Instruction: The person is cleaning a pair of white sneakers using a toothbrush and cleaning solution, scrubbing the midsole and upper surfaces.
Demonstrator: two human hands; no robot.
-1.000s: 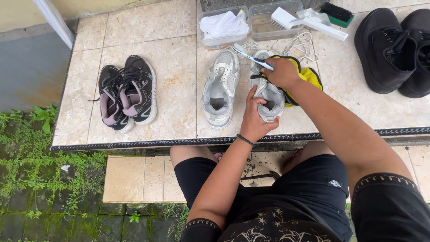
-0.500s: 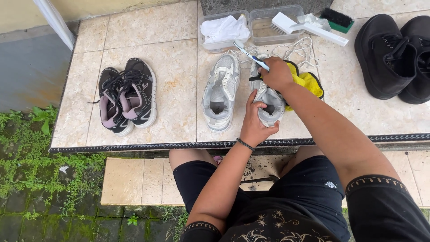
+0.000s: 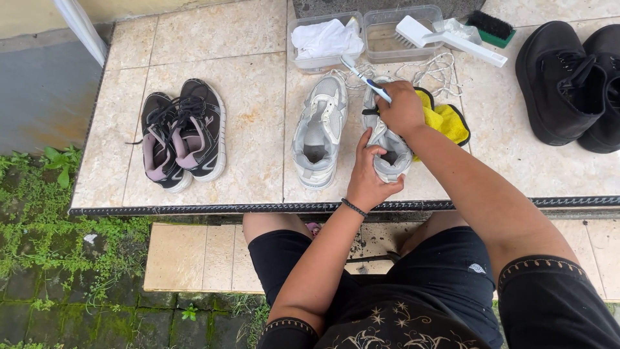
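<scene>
The person sat in front of a low tiled table (image 3: 213, 45) and looked down at the work. The left hand (image 3: 369, 181) was closed around the heel end of a grey-white sneaker (image 3: 386, 145), with the fingers curled over its back rim, probably to keep the shoe steady on the tiles so that it could not slide. The right hand (image 3: 402, 106) was closed in a firm grip on a toothbrush (image 3: 363, 77) with a white and blue handle, and it rested over the front part of the same shoe; the brush stuck out toward the far side, and I could not see where its bristles touched. The shoe lay near the front edge of the table, close to the body, which made it easy to reach with both hands. Its partner, the other grey-white sneaker (image 3: 318, 132), lay just beside it on the left, with the opening up. A yellow cloth (image 3: 447, 119) lay partly under the right forearm, near enough for wiping. Behind the shoes stood two clear plastic tubs: one (image 3: 323, 39) held a white rag, the other (image 3: 397, 39) carried a white scrub brush (image 3: 445, 37) across its rim. White laces (image 3: 436, 68) lay loose on the tiles, taken out of the shoes, it seemed. A pair of black sneakers with pink lining (image 3: 184, 132) stood well apart on the left, and black shoes (image 3: 571, 84) on the right.
</scene>
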